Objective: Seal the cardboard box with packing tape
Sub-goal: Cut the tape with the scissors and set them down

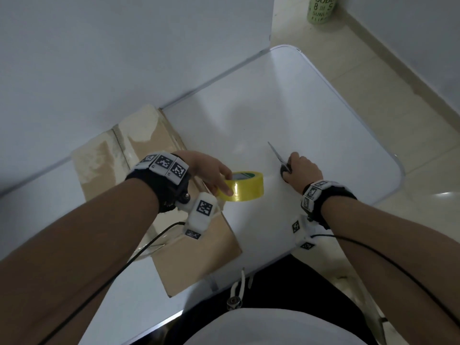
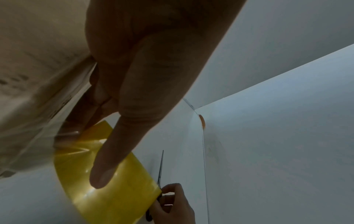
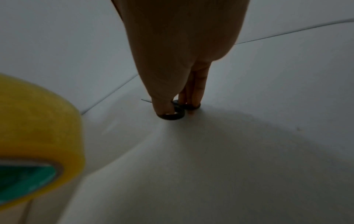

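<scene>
A flattened-looking brown cardboard box (image 1: 139,145) lies on the left of the white table (image 1: 323,115), with old tape marks on top. My left hand (image 1: 211,170) grips a yellow packing tape roll (image 1: 245,189) at the box's right edge, thumb on the outer face (image 2: 114,151). In the left wrist view the roll (image 2: 118,189) sits against the box (image 2: 38,75), and a clear strip seems to run between them. My right hand (image 1: 302,170) holds the scissors (image 1: 278,155), which lie on the table with blades pointing away. Thumb and fingers sit in the black handle loops (image 3: 172,116).
The table's rounded far corner and right edge (image 1: 395,170) drop to a tiled floor. A green cup (image 1: 321,8) stands on the floor at the back. A wall runs close behind the box. Cables trail from both wrist cameras.
</scene>
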The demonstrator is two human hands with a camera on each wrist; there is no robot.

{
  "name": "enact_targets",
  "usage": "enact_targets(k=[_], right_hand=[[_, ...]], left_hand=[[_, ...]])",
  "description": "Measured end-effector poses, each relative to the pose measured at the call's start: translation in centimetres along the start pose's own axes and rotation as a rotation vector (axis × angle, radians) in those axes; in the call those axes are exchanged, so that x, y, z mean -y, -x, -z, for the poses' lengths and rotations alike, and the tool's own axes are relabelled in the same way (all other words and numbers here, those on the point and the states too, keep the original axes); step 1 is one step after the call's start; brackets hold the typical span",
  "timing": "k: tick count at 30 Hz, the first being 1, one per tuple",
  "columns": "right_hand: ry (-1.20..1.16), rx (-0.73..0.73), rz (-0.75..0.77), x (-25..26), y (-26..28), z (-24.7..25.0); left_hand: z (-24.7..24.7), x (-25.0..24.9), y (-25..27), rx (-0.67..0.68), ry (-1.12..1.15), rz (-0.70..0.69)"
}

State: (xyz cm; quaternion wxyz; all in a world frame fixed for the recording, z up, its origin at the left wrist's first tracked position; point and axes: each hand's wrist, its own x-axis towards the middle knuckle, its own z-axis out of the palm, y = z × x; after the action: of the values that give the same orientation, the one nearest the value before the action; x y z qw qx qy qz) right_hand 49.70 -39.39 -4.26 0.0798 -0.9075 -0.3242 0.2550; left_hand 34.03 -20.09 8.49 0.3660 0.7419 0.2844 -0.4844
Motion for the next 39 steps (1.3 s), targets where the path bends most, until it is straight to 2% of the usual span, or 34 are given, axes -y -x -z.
enact_targets(k=[3,7,11,14,18,21,25,27,29,31,35,39], right_hand=[[-0.318,0.065,-0.099,-0.1,1.3,0.2],[-0.599,0.184,-0.189,-0.2,3.8,-0.5],[-1.065,0.279,-0.274,0.3,7.9,-1.2],[-1.204,0.399,-0.303,0.5,10.4,-2.4],[-1.251,0.513,-0.454,2.2,12.6,-3.7],[-1.378,0.485,-0.434,4.6,12.9,-4.8],[-1.624,0.282,-0.395,9.3,12.6,-6.7],[-1.715,0.243,-0.391,10.9,12.4,-7.1],[-1.709,0.342,-0.357,11.2,12.3,-7.0],[-1.588,0.466,-0.284,10.2,12.5,-6.6],[-1.301,0.614,-0.155,6.9,13.1,-6.0],[-1.209,0.810,-0.060,6.1,13.4,-4.6]], left_hand=[[-0.1,0.0,0.2,-0.003,0.002,-0.042],[-0.2,-0.1,0.8,-0.002,0.041,-0.079],[-0.3,0.1,0.9,-0.015,0.101,-0.088],[-0.8,0.0,0.9,-0.038,0.085,-0.118],[-1.0,0.3,0.9,-0.071,0.058,-0.157],[-0.9,1.0,0.8,-0.097,0.073,-0.202],[-1.0,1.5,0.9,-0.143,0.130,-0.259],[-1.1,1.5,0.9,-0.150,0.145,-0.268],[-1.0,1.4,0.8,-0.172,0.156,-0.263],[-0.9,1.4,0.8,-0.180,0.170,-0.256],[-0.8,1.5,0.7,-0.162,0.202,-0.256],[-1.0,1.3,1.1,-0.148,0.229,-0.253]])
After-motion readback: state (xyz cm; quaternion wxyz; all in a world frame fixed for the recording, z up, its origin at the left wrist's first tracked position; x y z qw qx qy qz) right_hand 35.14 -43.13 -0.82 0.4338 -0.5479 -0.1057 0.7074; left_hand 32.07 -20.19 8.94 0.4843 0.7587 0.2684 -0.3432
